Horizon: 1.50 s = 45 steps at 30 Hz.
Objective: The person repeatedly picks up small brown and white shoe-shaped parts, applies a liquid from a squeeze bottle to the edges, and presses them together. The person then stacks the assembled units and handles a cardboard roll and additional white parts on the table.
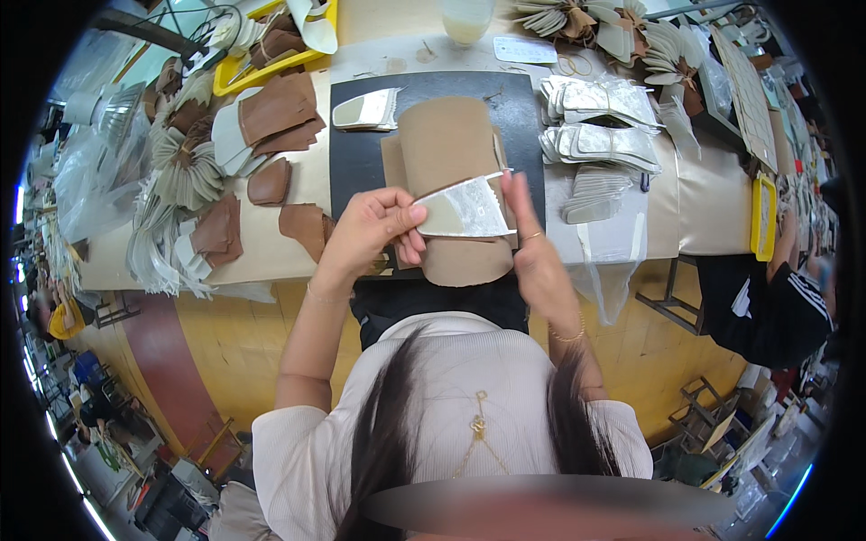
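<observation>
My left hand [381, 224] pinches the rounded end of a shoe-upper-like cut piece [467, 209], grey-beige with a whitish, shiny patch and a brown edge along its top. The piece is held above a curved tan block [446, 135]. At its wider end, my right hand [538, 257] has its fingers stretched upward alongside the edge; whether they touch it is hard to tell. Beneath the block lies a dark board [361, 162]. A small stack of similar pale pieces [365, 110] rests on the board's far left corner.
Brown leather pieces [280, 117] and fanned pale bundles [185, 171] lie to the left, near a yellow tray [329, 36]. Whitish stacks [600, 149] sit on the right. A clear cup [466, 20] stands at the back. Another person's dark clothing [767, 307] shows at far right.
</observation>
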Available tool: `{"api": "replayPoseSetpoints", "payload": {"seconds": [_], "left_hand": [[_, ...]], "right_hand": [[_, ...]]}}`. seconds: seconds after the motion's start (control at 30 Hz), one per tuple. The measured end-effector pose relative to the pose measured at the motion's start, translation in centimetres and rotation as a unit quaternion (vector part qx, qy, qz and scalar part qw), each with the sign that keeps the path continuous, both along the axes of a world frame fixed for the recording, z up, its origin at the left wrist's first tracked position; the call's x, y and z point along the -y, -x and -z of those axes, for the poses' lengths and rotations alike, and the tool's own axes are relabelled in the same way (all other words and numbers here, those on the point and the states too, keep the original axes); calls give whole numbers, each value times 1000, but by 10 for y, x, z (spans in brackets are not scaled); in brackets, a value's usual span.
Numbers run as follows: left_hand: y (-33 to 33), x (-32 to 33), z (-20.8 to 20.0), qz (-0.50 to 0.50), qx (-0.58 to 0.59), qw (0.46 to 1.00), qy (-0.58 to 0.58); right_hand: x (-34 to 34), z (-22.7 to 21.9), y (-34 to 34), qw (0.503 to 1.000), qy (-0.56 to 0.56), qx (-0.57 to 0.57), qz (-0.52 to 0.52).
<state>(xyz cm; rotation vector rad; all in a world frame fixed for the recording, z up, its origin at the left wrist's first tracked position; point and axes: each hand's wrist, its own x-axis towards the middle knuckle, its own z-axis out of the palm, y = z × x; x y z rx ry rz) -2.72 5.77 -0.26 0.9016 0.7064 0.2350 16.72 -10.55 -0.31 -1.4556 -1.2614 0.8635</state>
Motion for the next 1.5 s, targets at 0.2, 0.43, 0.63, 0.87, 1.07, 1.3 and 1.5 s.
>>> {"api": "replayPoseSetpoints", "payload": {"seconds": [0.2,0.43,0.63,0.87,1.07,1.3,1.5], "left_hand": [[20,-75,6,-85,-35,987,-134],[18,-145,16,-84,-321,865,-375],[97,-140,26,-90,-425,751,-496],[153,-121,56,-43,-414,687,-596],[147,-112,54,-56,-450,626,-635],[147,-108,58,-97,-435,587,-676],[165,-148,59,-54,-433,717,-544]], "right_hand": [[-16,20,-36,993,42,-24,111],[-57,32,-48,999,11,-29,21],[-57,36,-49,999,35,-13,11],[-55,41,-58,999,25,26,27],[-37,33,-78,992,93,75,41],[-11,6,-78,987,60,-85,122],[-7,-7,-69,977,24,-132,166]]}}
